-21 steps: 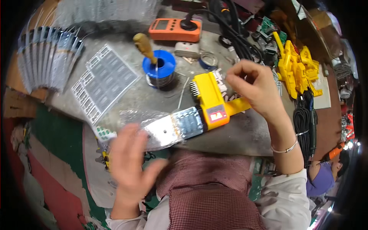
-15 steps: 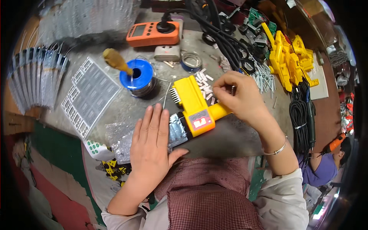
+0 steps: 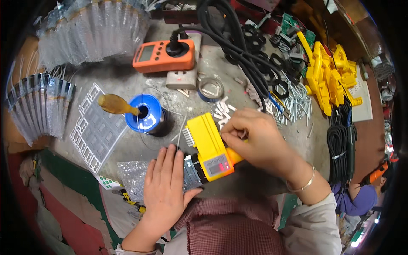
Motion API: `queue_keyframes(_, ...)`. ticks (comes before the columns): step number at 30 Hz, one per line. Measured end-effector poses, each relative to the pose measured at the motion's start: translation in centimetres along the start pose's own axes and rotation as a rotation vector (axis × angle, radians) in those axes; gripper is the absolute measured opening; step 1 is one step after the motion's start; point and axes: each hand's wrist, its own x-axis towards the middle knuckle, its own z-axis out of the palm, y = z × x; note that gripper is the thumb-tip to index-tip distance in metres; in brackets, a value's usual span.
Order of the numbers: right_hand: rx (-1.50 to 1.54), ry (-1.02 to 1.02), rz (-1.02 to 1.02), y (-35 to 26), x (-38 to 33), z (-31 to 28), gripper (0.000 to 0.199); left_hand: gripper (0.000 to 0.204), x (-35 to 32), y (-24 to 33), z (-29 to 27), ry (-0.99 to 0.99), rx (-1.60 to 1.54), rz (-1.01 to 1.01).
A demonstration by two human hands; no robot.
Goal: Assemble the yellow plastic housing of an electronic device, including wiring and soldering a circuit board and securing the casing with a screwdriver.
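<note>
Head view: I'm resting left hand (image 3: 165,186) flat, thumb apart, on tool (image 3: 208,138); right hand (image 3: 260,139) is curling near its handle (image 3: 234,156), hold unclear.

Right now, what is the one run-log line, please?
left hand: flat over silvery section; right hand: curled by yellow tool, grasp unclear; display: glowing red; blue spool: left of tool
</note>
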Motion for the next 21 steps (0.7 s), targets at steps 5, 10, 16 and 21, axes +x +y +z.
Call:
queue_keyframes(5, -0.219, 0.001, -0.219, -1.8, -1.2, -0.8, 0.005, 0.089, 0.0, 0.1, -0.4, -0.039, -0.02, -0.004)
queue_keyframes(10, -0.398, 0.162, -0.481, -5.7, 4.4, -5.4, 0.011, 0.089, -0.9, -0.2, 0.0, -0.044, -0.037, 0.019)
queue_keyframes(16, -0.84, -0.1, -0.48, -5.4, 17.7, -2.7, 0.018, 0.088, -1.4, 0.2, -0.1, 0.017, -0.04, 0.018)
queue_keyframes(21, -1.047, -0.339, -0.332, -5.3, 21.2, -1.3, 0.024, 0.09, -0.8, -0.1, 0.4, 0.037, -0.048, 0.025)
